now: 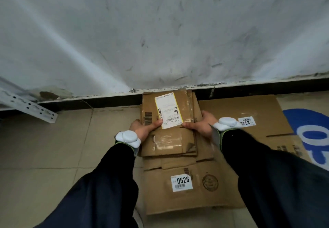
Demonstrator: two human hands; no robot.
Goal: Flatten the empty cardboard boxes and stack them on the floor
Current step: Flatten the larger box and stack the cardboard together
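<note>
On the head camera I monitor from afar, a person's left hand (143, 129) and right hand (202, 123) grip a flattened box (170, 139) by its opposite long edges, holding it level above a stack of flattened cardboard (195, 199) on the tiled floor (53, 147), close against the scuffed white wall (160, 32). Each thumb is pressed on the top face, either side of a yellow-edged shipping label (168, 111). The right fingers (207, 114) curl round the far edge, while the left fingers are tucked beneath, out of my sight. I judge the two-sided hold is meant to keep the panel square with the pile below, so it lands aligned and does not slide off. The bottom sheet, with a sticker reading 0626 (181, 183), pokes out toward the camera. A larger flattened sheet (249, 108) lies just beside the pile on the right, partly covering a blue-and-white floor marking (313, 131). A perforated metal bracket (30, 105) leans at the wall on the left. White bands (129, 138) ring both wrists over dark sleeves.
</note>
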